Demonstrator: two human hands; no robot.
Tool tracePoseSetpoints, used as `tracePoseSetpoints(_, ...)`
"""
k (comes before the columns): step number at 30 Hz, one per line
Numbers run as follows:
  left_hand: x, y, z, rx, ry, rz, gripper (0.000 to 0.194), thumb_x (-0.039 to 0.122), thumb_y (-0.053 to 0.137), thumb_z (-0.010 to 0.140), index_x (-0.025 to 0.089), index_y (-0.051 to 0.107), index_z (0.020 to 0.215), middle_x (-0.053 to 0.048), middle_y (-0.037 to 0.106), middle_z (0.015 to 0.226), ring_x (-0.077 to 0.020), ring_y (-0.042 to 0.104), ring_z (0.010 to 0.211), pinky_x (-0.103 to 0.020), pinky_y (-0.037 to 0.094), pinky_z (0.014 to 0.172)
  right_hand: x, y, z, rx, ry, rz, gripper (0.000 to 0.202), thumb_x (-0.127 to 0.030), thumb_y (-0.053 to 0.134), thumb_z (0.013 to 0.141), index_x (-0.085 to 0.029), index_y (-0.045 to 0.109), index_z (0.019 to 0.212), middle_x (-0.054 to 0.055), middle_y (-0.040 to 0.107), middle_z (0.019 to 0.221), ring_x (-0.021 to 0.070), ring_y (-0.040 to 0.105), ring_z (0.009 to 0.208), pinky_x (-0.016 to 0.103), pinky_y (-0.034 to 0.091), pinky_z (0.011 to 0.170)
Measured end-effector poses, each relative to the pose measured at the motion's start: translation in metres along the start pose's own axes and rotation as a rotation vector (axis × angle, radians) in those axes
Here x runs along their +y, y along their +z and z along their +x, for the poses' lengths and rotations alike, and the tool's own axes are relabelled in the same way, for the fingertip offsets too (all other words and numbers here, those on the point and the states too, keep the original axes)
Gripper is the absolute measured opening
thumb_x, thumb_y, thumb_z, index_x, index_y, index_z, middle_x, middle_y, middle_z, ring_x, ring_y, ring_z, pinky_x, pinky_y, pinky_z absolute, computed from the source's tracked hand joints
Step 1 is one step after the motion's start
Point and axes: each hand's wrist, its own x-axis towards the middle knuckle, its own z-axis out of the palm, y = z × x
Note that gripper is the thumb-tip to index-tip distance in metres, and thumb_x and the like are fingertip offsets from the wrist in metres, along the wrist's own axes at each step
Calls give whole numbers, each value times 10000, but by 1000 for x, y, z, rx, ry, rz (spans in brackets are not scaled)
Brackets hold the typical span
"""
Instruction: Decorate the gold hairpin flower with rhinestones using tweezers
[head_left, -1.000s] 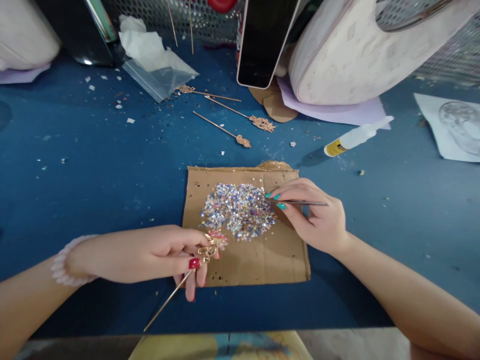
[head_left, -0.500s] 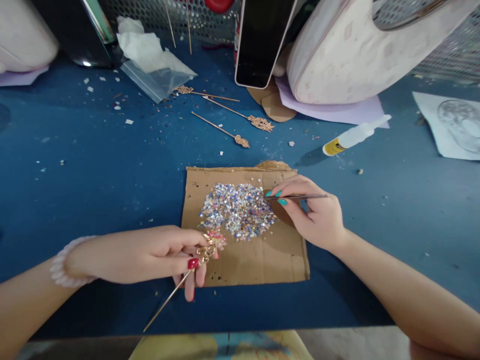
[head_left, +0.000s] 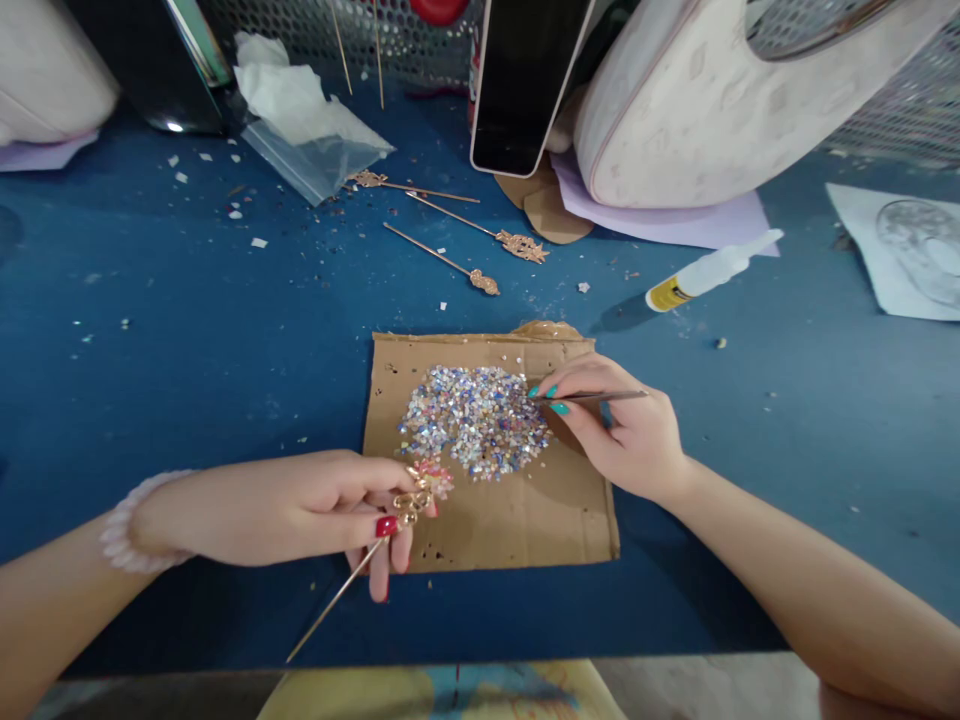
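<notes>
My left hand (head_left: 330, 508) is closed on a gold hairpin (head_left: 411, 507), whose head carries a pink flower-like ornament. The pin's long shaft slants down toward the table's front edge. In my right hand (head_left: 626, 430) is a pair of dark tweezers (head_left: 592, 396), pinched between thumb and fingers. Their tips are at the right side of a heap of small glittering blue, white and pink chips (head_left: 476, 420); whether they grip a chip is too small to tell. The heap lies on a flat piece of brown cardboard (head_left: 555, 520), with the hairpin's head over its lower left part.
Several gold hairpins (head_left: 484, 282) lie behind the cardboard. A glue bottle with a yellow label (head_left: 671, 292) is at the right. Farther back are a plastic bag with white tissue (head_left: 307, 130), a phone (head_left: 525, 90) and a white rounded object (head_left: 667, 110).
My right hand has shifted slightly left with the tweezers, bringing their tips closer to the heap. My left hand and the hairpin have hardly moved.
</notes>
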Motion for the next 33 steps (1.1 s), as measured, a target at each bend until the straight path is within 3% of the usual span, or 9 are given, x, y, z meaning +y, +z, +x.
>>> tracePoseSetpoints(6, 0, -1, -1, 2, 15, 6, 246, 438, 658, 1235, 253, 717, 1385, -113, 930, 1244, -267, 952, 900, -371, 729, 897, -3, 0, 2, -18, -19, -55, 127, -191, 719, 1158, -285, 804, 1151, 71, 920, 1057, 260, 908, 997, 435, 782, 907)
tracePoseSetpoints(13, 2, -1, 1, -24, 3, 8, 210, 445, 627, 1251, 262, 683, 1336, -118, 907, 1267, -261, 946, 938, -351, 709, 881, -2, 2, 4, 9, -101, -44, 232, -89, 752, 1107, -296, 828, 1180, 40, 925, 1053, 241, 900, 984, 403, 759, 908)
tracePoseSetpoints(33, 3, 0, 1, -24, -10, 13, 184, 403, 588, 1262, 243, 677, 1275, -120, 897, 1290, -253, 944, 966, -343, 697, 913, -3, 2, 7, -2, -142, -29, 203, -105, 744, 1117, -280, 834, 1171, 51, 924, 1044, 242, 906, 983, 408, 772, 900)
